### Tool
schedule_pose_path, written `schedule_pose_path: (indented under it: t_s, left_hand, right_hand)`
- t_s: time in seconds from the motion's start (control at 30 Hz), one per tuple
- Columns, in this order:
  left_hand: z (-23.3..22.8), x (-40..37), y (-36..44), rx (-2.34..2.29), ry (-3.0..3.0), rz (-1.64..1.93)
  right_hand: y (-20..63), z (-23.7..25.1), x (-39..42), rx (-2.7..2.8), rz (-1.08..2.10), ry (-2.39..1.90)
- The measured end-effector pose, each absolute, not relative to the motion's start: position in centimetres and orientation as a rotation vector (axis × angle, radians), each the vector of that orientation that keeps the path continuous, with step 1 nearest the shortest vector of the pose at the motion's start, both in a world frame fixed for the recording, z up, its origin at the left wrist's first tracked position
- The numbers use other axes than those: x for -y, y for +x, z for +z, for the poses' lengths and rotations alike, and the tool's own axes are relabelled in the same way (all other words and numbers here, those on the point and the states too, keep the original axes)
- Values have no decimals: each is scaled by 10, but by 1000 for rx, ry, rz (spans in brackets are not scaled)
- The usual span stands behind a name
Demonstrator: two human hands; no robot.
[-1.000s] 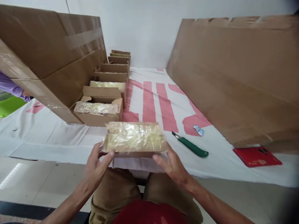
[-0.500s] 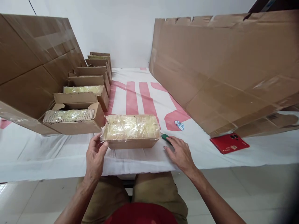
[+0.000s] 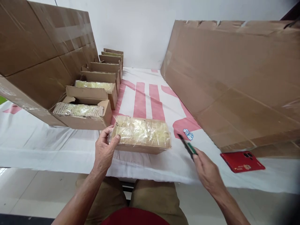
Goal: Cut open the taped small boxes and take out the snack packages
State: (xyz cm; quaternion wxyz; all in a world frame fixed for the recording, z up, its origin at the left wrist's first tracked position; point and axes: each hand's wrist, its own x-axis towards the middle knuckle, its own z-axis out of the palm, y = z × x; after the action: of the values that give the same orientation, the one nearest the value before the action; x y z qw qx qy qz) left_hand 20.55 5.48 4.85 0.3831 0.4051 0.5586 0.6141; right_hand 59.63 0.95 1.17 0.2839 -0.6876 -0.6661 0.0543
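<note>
Two hands are working at the near edge of the surface (image 3: 70, 150), which is draped in a white sheet with pink printed bars. Landmark: the wrapped box (image 3: 140, 137), a shallow cardboard tray sealed in clear film over pale yellowish contents.

The left hand (image 3: 105, 150) is gripping the wrapped box at its left end, thumb lying on the film top, fingers curled under and behind. The right hand (image 3: 207, 170) is closed around the green-handled cutter (image 3: 187, 146), holding it just right of the wrapped box, apart from it, with the dark tip pointing up-left toward the box's right end. Blade exposure: cannot tell, motion blur.

The wrapped box is sitting flat on the surface, long axis running left to right across the person, its right end slightly nearer. The left hand is on it; the right hand is the free one beside it.

Right of the box and beyond the cutter, a red phone (image 3: 242, 161) is lying flat. Left and behind, a row of open cartons (image 3: 93, 97) is running away toward the wall, some showing the same wrapped contents. Large cardboard panels (image 3: 234, 78) are leaning on both sides; a plain white wall is closing the far end.
</note>
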Motion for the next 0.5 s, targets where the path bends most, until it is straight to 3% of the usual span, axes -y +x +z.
schedule_pose_path:
  t_s: [0.17, 0.33, 0.5]
  left_hand:
    - [53, -56, 206, -1326, 975, 1587]
    - [53, -56, 204, -1240, 911, 1614]
    - [59, -69, 201, -1409, 1000, 1557]
  right_hand:
    - [586, 89, -5, 1626, 427, -1826]
    - [525, 156, -42, 2124, 325, -1478]
    - [469, 178, -94, 2517, 284, -1221]
